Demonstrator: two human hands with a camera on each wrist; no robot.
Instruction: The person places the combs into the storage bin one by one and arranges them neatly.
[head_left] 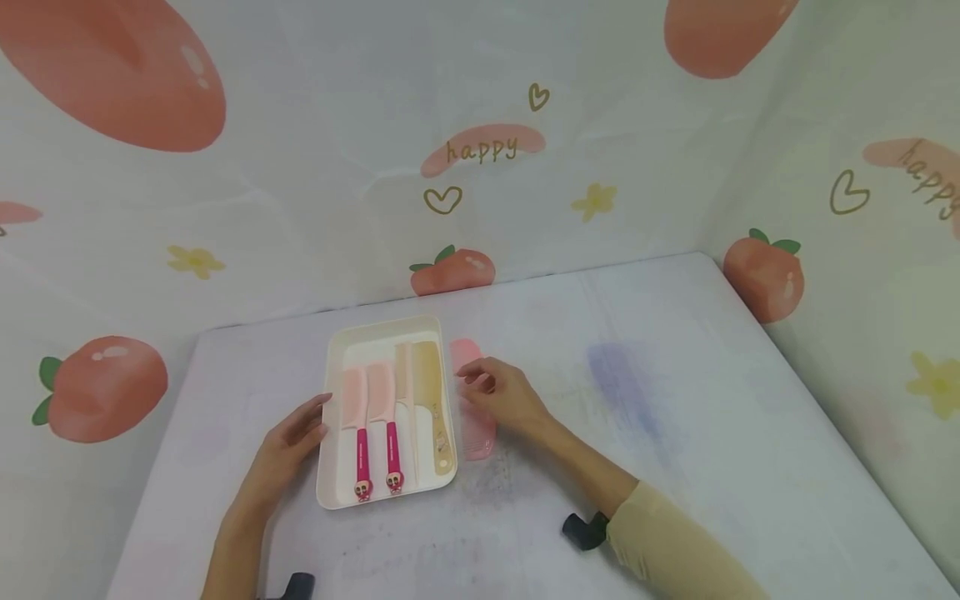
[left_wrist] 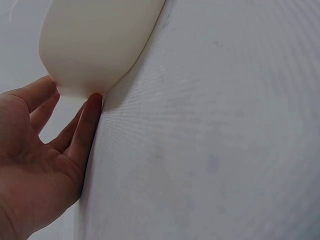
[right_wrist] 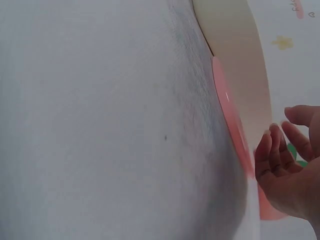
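Note:
A cream tray (head_left: 324, 487) lies on the table with several combs in it. Two are pale pink combs with magenta handles (head_left: 362, 454) ending in small cartoon heads; beside them lie a slim pale pink comb with a thin tail (head_left: 412, 417) and a tan comb (head_left: 429, 375). At the tray's left side, my left hand (head_left: 288, 433) touches the wall with fairly straight fingertips and thumb. Just right of the tray a wide pink comb (head_left: 477, 442) lies flat on the table. Over it hovers my right hand (head_left: 510, 396), fingers loosely bent, nothing in its grasp.
The table (head_left: 585, 308) has a white cover with a bluish smudge (head_left: 622, 383) right of the hands. White cloth walls (head_left: 322, 208) printed with peaches, flowers and hearts stand behind and at both sides. A dark wrist device (head_left: 585, 531) sits by the right sleeve.

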